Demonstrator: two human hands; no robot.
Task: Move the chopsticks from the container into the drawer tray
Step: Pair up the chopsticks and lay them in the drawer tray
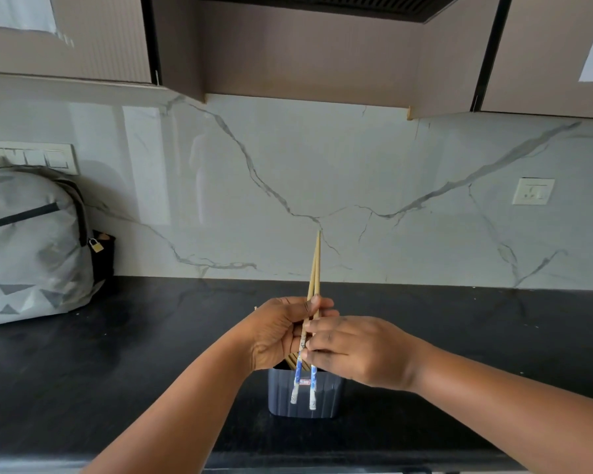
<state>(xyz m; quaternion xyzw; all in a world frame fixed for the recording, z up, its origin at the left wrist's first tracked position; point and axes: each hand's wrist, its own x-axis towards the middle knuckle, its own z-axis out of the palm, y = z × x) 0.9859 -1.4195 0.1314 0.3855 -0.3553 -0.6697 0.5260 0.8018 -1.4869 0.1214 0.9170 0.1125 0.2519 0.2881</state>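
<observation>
A pair of wooden chopsticks [315,268] with blue-and-white patterned ends is held upright and tilted in front of me, tips pointing up toward the wall. My left hand [281,333] is closed around their middle. My right hand [353,350] pinches them just below, from the right. Under both hands stands the dark ribbed container [322,395] on the black counter, with more wooden chopsticks [291,360] showing at its rim. The patterned ends hang in front of the container's wall. The drawer tray is not in view.
A grey backpack [31,241] with a small padlock leans against the wall at the far left of the black counter [151,354]. The marble backsplash carries a switch panel [31,157] and a socket [533,191]. Cabinets and a hood hang overhead.
</observation>
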